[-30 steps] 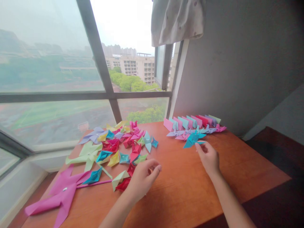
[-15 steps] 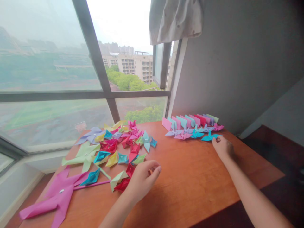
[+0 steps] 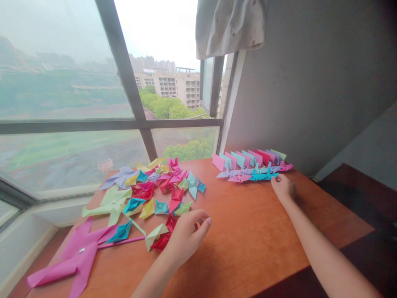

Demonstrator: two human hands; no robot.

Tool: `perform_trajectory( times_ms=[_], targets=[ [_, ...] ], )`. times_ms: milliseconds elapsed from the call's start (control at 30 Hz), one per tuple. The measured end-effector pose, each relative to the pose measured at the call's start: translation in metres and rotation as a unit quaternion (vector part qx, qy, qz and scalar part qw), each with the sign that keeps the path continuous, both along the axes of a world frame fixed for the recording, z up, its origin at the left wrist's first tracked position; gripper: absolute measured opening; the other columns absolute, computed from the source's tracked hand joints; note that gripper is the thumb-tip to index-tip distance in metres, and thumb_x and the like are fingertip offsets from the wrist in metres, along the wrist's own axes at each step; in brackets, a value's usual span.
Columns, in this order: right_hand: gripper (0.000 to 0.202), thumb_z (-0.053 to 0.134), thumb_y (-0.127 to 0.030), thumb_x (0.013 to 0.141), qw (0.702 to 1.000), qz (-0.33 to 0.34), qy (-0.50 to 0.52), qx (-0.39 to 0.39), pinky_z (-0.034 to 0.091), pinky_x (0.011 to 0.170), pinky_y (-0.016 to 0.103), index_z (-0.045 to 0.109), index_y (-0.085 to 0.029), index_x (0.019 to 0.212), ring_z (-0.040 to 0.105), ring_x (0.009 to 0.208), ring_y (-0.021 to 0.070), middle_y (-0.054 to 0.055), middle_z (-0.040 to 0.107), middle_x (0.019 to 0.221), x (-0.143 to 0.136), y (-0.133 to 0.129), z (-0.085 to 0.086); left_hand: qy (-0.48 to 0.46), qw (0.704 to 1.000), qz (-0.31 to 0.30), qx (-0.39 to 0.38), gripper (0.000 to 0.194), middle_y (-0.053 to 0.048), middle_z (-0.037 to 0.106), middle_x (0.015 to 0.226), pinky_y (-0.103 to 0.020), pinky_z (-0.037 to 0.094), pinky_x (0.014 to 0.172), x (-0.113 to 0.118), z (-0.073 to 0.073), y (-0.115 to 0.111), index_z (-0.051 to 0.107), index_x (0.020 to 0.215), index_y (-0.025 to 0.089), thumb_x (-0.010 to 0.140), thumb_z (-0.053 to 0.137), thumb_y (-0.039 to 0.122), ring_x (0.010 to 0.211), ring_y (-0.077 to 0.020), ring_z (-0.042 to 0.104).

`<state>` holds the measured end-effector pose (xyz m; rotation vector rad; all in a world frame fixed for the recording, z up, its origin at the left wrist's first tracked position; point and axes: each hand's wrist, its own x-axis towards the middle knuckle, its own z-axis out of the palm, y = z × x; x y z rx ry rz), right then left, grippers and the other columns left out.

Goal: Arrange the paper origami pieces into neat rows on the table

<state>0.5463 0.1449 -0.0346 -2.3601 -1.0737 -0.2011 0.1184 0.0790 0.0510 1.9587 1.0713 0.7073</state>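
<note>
My right hand (image 3: 283, 188) pinches the wing tip of a blue paper crane (image 3: 269, 175) at the right end of the front row. This crane sits close against another blue crane (image 3: 256, 174), and a pink crane (image 3: 240, 178) stands left of them. Over the middle of the table hovers my left hand (image 3: 189, 231), loosely curled with thumb and forefinger a little apart and nothing between them. Beside it lie a red paper boat (image 3: 161, 242) and a pale green folded piece (image 3: 155, 235), partly behind the wrist.
Behind the cranes stands a row of folded paper pieces (image 3: 248, 158). On the left are a pink pinwheel (image 3: 82, 258), a pale green pinwheel (image 3: 113, 203) and several paper boats, including a yellow one (image 3: 147, 209). Windows border the wooden table (image 3: 242, 240).
My right hand has slid the blue crane left, closing the gap to the other blue crane. My left hand has hardly moved.
</note>
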Motion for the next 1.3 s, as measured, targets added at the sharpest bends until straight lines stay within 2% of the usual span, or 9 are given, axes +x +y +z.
perform_trajectory(
  times_ms=[300, 500, 667, 800, 900, 1000, 1133, 1300],
  targets=[
    [0.019, 0.059, -0.034, 0.082, 1.000, 0.011, 0.008, 0.007, 0.028, 0.056, 0.027, 0.070, -0.021, 0.089, 0.057, 0.069, 0.0182, 0.007, 0.072, 0.088, -0.005, -0.003, 0.005, 0.008, 1.000, 0.001, 0.000, 0.023, 0.000, 0.066, 0.072, -0.022, 0.039, 0.059, -0.001, 0.000, 0.000, 0.066, 0.079, 0.018, 0.093, 0.051, 0.030, 0.066, -0.0139, 0.057],
    [0.031, 0.059, -0.034, 0.078, 0.995, -0.010, 0.036, 0.097, 0.036, 0.063, 0.029, 0.066, -0.020, 0.105, 0.061, 0.076, 0.0213, 0.006, 0.073, 0.090, -0.015, -0.014, 0.010, 0.003, 1.000, 0.007, 0.006, 0.022, -0.001, 0.067, 0.072, -0.022, 0.038, 0.057, 0.000, -0.002, -0.001, 0.067, 0.080, 0.018, 0.092, 0.052, 0.029, 0.064, -0.0137, 0.057],
    [0.036, 0.056, -0.038, 0.078, 0.982, 0.041, 0.061, 0.175, 0.041, 0.068, 0.030, 0.064, -0.018, 0.106, 0.065, 0.076, 0.0223, 0.008, 0.073, 0.088, -0.054, -0.018, 0.015, -0.008, 1.000, 0.016, 0.022, 0.021, -0.001, 0.067, 0.073, -0.022, 0.039, 0.059, -0.001, -0.004, 0.000, 0.068, 0.081, 0.019, 0.091, 0.053, 0.028, 0.067, -0.0136, 0.059],
    [0.037, 0.054, -0.042, 0.078, 0.972, 0.121, 0.090, 0.183, 0.044, 0.068, 0.030, 0.066, -0.018, 0.104, 0.066, 0.072, 0.0217, 0.008, 0.074, 0.088, -0.100, -0.020, 0.020, -0.017, 0.999, 0.027, 0.028, 0.021, -0.001, 0.066, 0.071, -0.022, 0.039, 0.059, -0.004, -0.005, 0.004, 0.068, 0.080, 0.018, 0.091, 0.052, 0.028, 0.067, -0.0136, 0.059],
    [0.035, 0.053, -0.046, 0.081, 0.970, 0.153, 0.094, 0.163, 0.044, 0.066, 0.029, 0.068, -0.019, 0.096, 0.066, 0.072, 0.0214, 0.008, 0.074, 0.085, -0.118, -0.021, 0.019, -0.023, 0.999, 0.030, 0.029, 0.023, -0.001, 0.065, 0.070, -0.022, 0.039, 0.059, -0.006, -0.006, 0.007, 0.067, 0.079, 0.018, 0.092, 0.052, 0.029, 0.066, -0.0140, 0.058],
    [0.031, 0.052, -0.046, 0.082, 0.980, 0.133, 0.093, 0.116, 0.042, 0.065, 0.028, 0.070, -0.021, 0.088, 0.065, 0.073, 0.0206, 0.006, 0.074, 0.083, -0.107, -0.022, 0.013, -0.025, 0.999, 0.030, 0.028, 0.023, -0.001, 0.065, 0.070, -0.022, 0.039, 0.060, -0.007, -0.006, 0.009, 0.067, 0.079, 0.018, 0.092, 0.052, 0.029, 0.066, -0.0141, 0.058],
    [0.028, 0.052, -0.044, 0.083, 0.993, 0.064, 0.090, 0.041, 0.039, 0.060, 0.026, 0.071, -0.023, 0.087, 0.065, 0.075, 0.0200, 0.005, 0.075, 0.088, -0.063, -0.028, 0.002, -0.031, 0.999, 0.024, 0.028, 0.023, -0.001, 0.064, 0.070, -0.022, 0.039, 0.060, -0.007, -0.006, 0.009, 0.067, 0.078, 0.018, 0.092, 0.052, 0.030, 0.066, -0.0139, 0.057],
    [0.027, 0.055, -0.044, 0.082, 0.997, 0.025, 0.077, 0.011, 0.036, 0.056, 0.027, 0.069, -0.021, 0.086, 0.064, 0.072, 0.0205, 0.007, 0.075, 0.090, -0.018, -0.034, 0.000, -0.036, 0.999, 0.016, 0.026, 0.023, 0.000, 0.063, 0.069, -0.022, 0.039, 0.058, -0.005, -0.005, 0.008, 0.067, 0.079, 0.018, 0.091, 0.052, 0.031, 0.064, -0.0136, 0.057]
  ],
)
